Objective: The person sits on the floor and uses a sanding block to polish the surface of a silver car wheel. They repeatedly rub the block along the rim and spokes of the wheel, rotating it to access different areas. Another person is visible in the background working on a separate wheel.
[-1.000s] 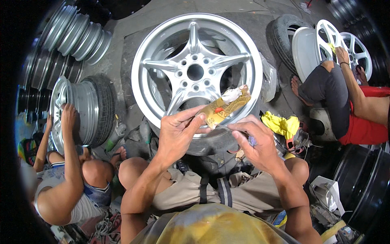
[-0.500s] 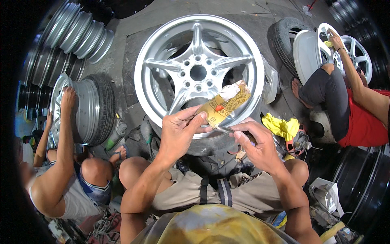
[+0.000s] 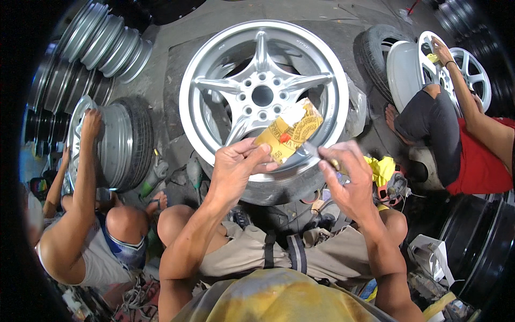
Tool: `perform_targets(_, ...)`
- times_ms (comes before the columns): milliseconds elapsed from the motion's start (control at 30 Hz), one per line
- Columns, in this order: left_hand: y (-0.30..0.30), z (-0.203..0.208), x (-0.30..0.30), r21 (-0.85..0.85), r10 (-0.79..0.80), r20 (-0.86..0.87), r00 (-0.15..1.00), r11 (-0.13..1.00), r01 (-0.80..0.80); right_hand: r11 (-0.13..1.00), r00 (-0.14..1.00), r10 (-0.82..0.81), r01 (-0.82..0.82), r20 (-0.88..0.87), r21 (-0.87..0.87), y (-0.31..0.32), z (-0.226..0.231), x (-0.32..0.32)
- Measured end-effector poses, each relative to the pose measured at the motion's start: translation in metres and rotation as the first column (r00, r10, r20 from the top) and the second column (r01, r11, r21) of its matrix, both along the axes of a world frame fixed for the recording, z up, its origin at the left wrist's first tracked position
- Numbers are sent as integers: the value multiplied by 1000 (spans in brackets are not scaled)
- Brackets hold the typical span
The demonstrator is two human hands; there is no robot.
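My left hand pinches a yellow-brown piece of sandpaper by its lower left edge, printed back up. A lump of white paste and a small red dab lie on it. In my right hand is a small putty knife, its grey blade close to the paper's right edge; whether it touches I cannot tell. The fingers hide most of its handle. Beneath both hands a silver alloy wheel rim lies face up on a tyre.
A co-worker at left grips an upright rim beside a tyre; another at right touches a white rim. Stacked rims stand at far left. A yellow cloth, a power tool and cables lie on the floor around.
My right hand has moved up and right, with the knife blade shifting up along the sandpaper's edge. The sandpaper has turned slightly and shows flatter in my left hand.
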State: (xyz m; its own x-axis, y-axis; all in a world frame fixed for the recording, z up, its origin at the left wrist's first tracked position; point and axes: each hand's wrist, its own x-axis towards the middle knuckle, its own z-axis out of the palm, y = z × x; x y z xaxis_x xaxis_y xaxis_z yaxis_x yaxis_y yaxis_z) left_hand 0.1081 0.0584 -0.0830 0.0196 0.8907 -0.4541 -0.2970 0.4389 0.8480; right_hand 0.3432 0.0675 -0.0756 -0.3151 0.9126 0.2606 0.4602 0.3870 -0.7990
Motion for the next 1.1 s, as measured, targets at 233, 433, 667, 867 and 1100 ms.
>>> perform_targets(233, -4, -10, 2, -2, -37, -31, 999, 999, 36, 995, 995, -103, 103, -18, 11, 6, 4, -1)
perform_targets(433, -2, -8, 0, 21, -35, -21, 999, 999, 36, 995, 997, 75, -76, -21, -58, -2, 3, 1)
perform_targets(667, -4, -5, -1, 9, -46, -39, 998, 999, 46, 993, 994, 112, -112, 3, -26, -4, -3, -1)
perform_targets(867, -5, -7, 1, 18, -50, -39, 998, 999, 50, 997, 998, 65, -66, 19, 31, -3, -6, -5)
perform_targets(1100, -6, -5, 1, 33, -83, -41, 996, 996, 85, 997, 997, 66, -68, 44, 46, 0, -8, -5)
